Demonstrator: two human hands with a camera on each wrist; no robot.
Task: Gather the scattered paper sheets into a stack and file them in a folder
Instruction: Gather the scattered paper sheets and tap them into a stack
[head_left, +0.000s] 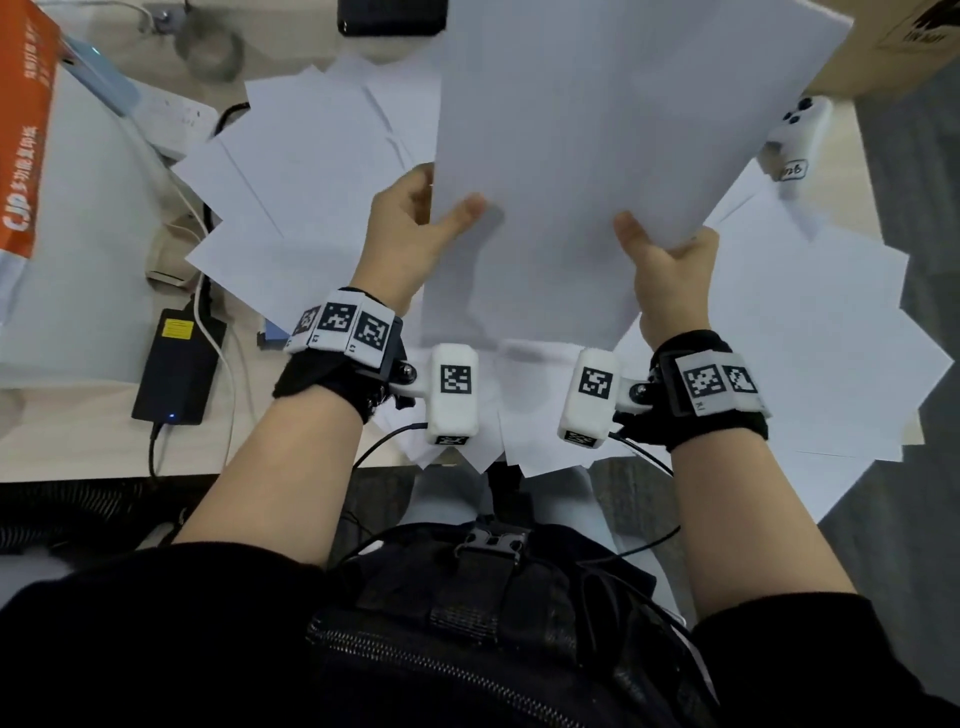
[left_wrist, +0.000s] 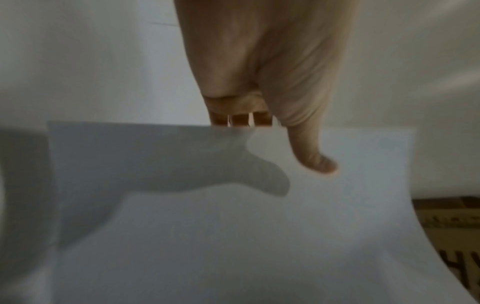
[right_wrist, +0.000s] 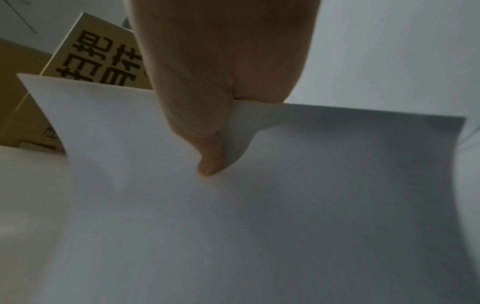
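Note:
A white paper sheet (head_left: 613, 114) is held up above the table, tilted toward me. My left hand (head_left: 415, 228) pinches its near left edge, thumb on top and fingers underneath. My right hand (head_left: 670, 265) pinches the near right edge the same way. The left wrist view shows the left thumb (left_wrist: 311, 156) pressed on the sheet (left_wrist: 233, 236). In the right wrist view the right thumb (right_wrist: 210, 160) lies on the sheet (right_wrist: 259, 226). Many loose white sheets (head_left: 311, 171) lie fanned across the table below. No folder is visible.
An orange paper package (head_left: 26, 135) lies at the far left. A black power adapter (head_left: 176, 364) with cables sits at the left front. A white power strip (head_left: 166, 119), a cardboard box (head_left: 904, 41) at the back right and a white controller (head_left: 800, 124) flank the sheets.

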